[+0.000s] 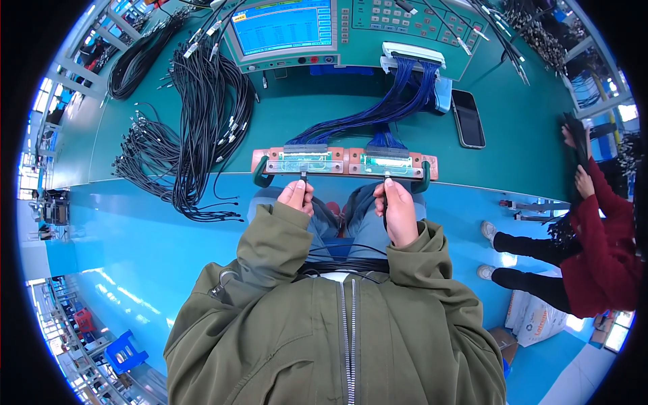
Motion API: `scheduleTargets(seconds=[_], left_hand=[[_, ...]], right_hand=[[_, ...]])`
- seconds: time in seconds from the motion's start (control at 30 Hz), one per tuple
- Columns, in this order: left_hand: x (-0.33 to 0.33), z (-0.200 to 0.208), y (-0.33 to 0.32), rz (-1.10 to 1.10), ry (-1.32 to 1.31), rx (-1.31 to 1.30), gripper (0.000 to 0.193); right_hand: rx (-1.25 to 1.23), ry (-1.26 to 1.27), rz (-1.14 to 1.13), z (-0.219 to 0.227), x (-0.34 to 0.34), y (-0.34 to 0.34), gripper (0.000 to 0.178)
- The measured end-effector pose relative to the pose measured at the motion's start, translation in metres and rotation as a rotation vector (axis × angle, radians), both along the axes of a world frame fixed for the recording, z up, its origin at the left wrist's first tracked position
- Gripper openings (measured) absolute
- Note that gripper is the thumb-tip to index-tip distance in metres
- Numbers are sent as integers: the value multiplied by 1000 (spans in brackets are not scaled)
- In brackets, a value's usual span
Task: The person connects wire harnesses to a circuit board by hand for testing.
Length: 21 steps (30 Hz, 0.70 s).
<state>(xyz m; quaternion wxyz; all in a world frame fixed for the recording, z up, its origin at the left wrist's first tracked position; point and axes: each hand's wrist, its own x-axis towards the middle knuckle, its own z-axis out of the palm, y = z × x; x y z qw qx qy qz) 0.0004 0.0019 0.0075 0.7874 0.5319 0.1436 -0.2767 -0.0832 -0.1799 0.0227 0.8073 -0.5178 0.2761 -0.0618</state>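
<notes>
Olive jacket cloth (290, 337) is filling the foreground. The left hand (297, 196) is pinching a black plug (304, 176) in a closed grip; the right hand (399, 210) is clamping a second plug (387, 176) likewise. Both are meeting a brown fixture (345, 161) at the edge of the green table (509, 165).

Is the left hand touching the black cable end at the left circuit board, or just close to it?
Touching: the head view shows the left hand pinching the black cable end between thumb and fingers, just below the left circuit board.
</notes>
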Motion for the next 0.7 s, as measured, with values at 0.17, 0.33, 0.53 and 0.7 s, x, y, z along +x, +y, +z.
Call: scheduleTargets(seconds=[0.17,0.33,0.53,0.7], left_hand=[[-2,6,-7,76,22,39,19],[16,3,5,-125,-46,106,20],[29,27,116,-310,-229,595,14],[29,-20,263,73,-181,664,12]], right_hand=[[-91,58,28,3,-3,-4,28],[-332,181,208,10,-20,-28,20],[-447,91,-298,41,-150,-135,24],[-509,-27,-1015,8,-289,-202,19]])
